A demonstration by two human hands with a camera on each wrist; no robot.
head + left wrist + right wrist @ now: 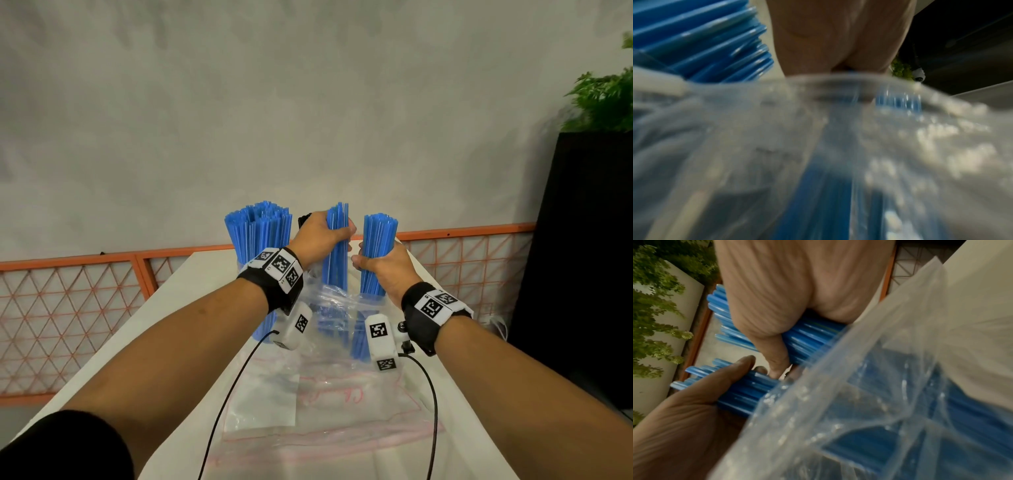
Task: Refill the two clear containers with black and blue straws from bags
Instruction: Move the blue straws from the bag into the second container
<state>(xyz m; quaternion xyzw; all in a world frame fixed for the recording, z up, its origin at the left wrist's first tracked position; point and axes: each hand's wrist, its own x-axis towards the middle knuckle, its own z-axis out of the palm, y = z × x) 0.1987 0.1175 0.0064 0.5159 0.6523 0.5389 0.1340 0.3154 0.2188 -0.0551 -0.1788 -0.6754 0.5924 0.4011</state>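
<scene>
Head view: left hand (322,236) and right hand (383,265) are each gripping a blue straw bundle (337,246), side by side above the bag (329,383).

White table (178,291), long and narrow, is set end-on toward a grey wall. A flat clear zip bag (274,404) with red markings is laid on it at the near end. Farther along, a clear container (245,265) packed with upright blue straws (260,226) is stood at the left side.
</scene>
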